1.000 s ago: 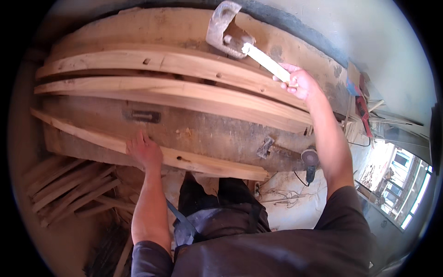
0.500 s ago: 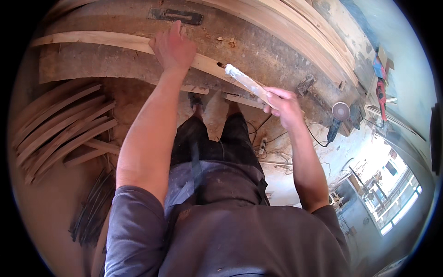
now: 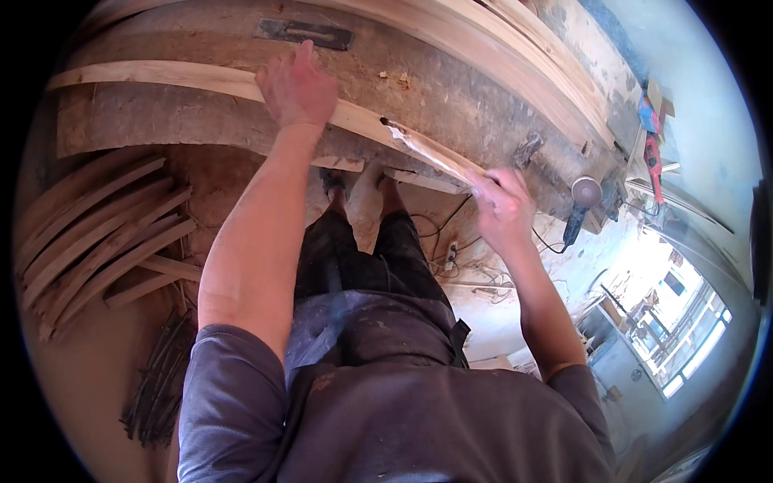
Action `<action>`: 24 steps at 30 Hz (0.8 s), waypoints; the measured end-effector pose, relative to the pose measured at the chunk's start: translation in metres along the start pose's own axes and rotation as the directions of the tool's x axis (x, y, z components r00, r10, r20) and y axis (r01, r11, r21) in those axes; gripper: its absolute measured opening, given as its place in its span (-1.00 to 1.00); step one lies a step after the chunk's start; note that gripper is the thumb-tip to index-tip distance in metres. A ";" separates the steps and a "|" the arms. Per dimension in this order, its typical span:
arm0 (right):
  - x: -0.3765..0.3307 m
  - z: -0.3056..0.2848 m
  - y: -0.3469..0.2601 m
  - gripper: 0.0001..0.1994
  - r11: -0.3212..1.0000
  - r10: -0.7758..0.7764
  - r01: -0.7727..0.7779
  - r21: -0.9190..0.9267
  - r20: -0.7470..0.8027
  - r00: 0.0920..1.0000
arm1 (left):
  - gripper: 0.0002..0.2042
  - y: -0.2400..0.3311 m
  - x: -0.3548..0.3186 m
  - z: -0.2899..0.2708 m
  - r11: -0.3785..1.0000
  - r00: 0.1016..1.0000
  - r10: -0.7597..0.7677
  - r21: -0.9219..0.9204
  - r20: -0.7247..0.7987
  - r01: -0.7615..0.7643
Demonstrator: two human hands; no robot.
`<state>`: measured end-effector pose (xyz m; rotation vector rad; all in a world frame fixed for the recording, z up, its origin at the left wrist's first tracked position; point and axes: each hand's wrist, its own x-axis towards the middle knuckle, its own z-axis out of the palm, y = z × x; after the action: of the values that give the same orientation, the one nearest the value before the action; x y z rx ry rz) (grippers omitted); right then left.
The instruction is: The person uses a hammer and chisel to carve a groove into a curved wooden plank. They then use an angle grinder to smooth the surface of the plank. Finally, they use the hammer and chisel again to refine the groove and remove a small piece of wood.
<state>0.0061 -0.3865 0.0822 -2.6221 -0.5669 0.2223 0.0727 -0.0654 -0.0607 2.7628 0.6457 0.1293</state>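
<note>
A long, pale, curved wooden strip (image 3: 177,74) lies across the workbench (image 3: 121,121). My left hand (image 3: 298,88) lies over it, fingers bent around the wood and one finger reaching past its far side. In my right hand (image 3: 506,201) is a slim wooden stick (image 3: 439,153) with a white-coated or white-wrapped front part and a dark tip. The stick slants along the strip, its tip at the strip's surface; whether it touches cannot be made out. Just beyond my left fingers sits a dark rectangular hand tool (image 3: 303,34) with a bar along its middle.
More long curved boards (image 3: 515,60) are stacked at the bench's far side. An angle grinder (image 3: 581,201) with a cord rests at the right end, near a red power tool (image 3: 652,165). Several curved wooden pieces (image 3: 105,233) are piled below left. Cables lie on the floor.
My right hand has moved a little right and down, and the stick has come down closer to the strip. My left hand stays on the strip. The whole view has shifted slightly.
</note>
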 end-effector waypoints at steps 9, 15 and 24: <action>0.029 -0.064 0.053 -0.70 0.690 0.445 -0.420 0.589 0.112 0.888 | -0.64 0.008 0.006 -0.007 0.995 0.998 0.029 0.095 0.050 -0.033; 0.154 -0.114 0.109 -0.73 0.883 0.457 -0.365 0.295 -0.363 0.812 | -0.66 -0.007 -0.003 0.009 0.996 0.997 0.054 -0.068 -0.053 -0.058; 0.297 -0.069 0.143 -0.60 0.959 0.086 -0.192 -0.209 -0.429 0.899 | -0.55 -0.009 -0.008 0.013 0.998 0.998 0.061 -0.014 -0.016 -0.061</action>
<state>0.3414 -0.4037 0.0603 -2.8308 -0.2682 -0.3874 0.0636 -0.0652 -0.0755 2.7711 0.5624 0.1676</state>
